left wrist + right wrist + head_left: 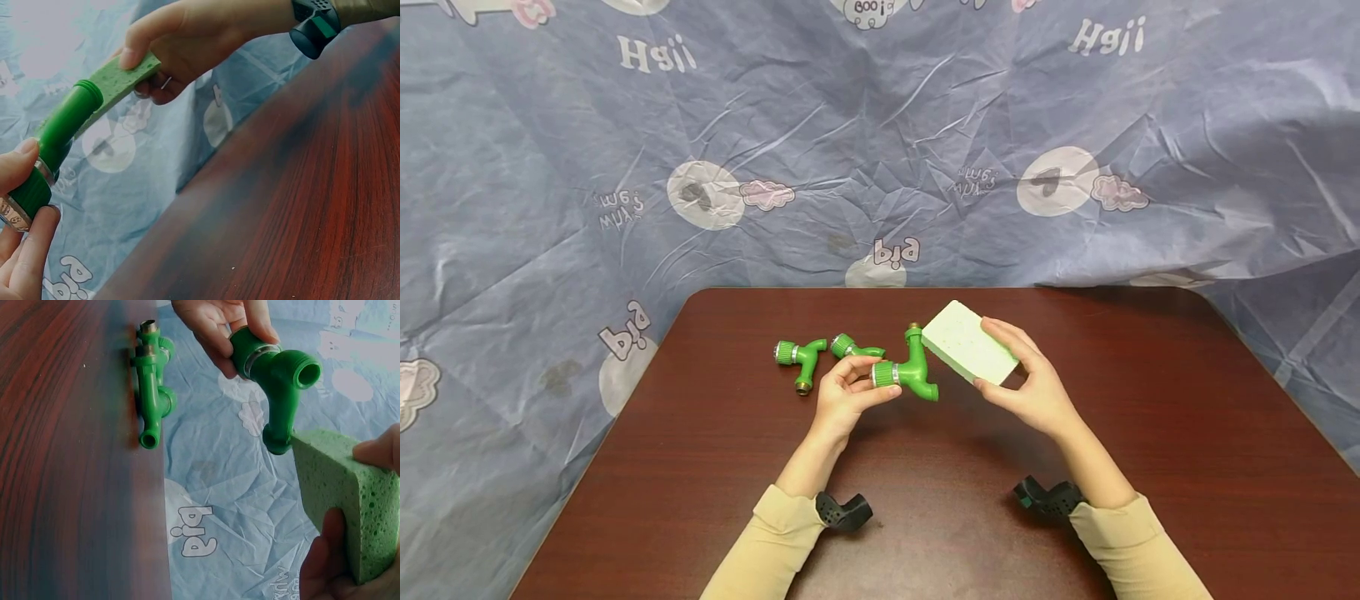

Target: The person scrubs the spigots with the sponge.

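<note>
A green tap (914, 374) with a ribbed knob and a brass-coloured threaded end is held above the table by my left hand (848, 393), whose thumb and fingers pinch the knob. My right hand (1032, 379) grips a pale green sponge (968, 343) by its edges. One corner of the sponge meets or nearly meets the tap's threaded end; in the right wrist view the sponge (350, 494) appears to touch the tap (281, 394) there. From the left wrist view, the tap (69, 119) overlaps part of the sponge (115, 84), hiding it.
Two more green taps lie on the brown table (1150, 400), left of my hands: one whole tap (801, 360) and another tap (855, 347) partly behind my left hand. A wrinkled blue-grey printed cloth (880, 150) hangs behind the table. Each wrist wears a black band.
</note>
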Action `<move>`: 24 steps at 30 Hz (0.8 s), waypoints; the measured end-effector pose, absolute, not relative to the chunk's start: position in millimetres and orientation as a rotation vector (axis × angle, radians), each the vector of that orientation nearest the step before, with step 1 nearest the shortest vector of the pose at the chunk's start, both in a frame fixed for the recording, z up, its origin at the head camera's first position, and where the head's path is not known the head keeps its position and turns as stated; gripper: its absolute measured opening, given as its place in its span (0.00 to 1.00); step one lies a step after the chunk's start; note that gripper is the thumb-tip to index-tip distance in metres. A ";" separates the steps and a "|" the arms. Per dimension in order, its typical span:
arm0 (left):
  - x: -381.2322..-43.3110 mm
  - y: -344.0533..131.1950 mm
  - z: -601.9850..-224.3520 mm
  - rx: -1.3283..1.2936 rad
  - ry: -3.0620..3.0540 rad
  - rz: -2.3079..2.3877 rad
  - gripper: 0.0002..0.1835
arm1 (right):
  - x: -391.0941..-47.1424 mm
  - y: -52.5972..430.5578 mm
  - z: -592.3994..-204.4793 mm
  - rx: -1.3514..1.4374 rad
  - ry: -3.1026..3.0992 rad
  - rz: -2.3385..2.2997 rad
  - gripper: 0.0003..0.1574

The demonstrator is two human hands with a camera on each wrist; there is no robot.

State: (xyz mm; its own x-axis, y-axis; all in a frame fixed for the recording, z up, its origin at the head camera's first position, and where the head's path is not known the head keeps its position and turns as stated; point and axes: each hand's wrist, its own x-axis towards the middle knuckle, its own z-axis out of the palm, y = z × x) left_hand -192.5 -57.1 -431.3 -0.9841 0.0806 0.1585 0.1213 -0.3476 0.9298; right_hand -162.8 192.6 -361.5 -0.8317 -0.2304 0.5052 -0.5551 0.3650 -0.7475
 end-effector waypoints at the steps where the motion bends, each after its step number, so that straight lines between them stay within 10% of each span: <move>1: -192.8 -57.0 -431.3 -0.269 -1.777 -2.545 0.26 | -162.9 193.1 -361.2 0.669 -2.322 1.451 0.43; 24: -193.6 -65.8 -429.3 -0.327 -2.086 -2.465 0.28 | -160.8 191.8 -359.6 0.724 -2.335 1.491 0.42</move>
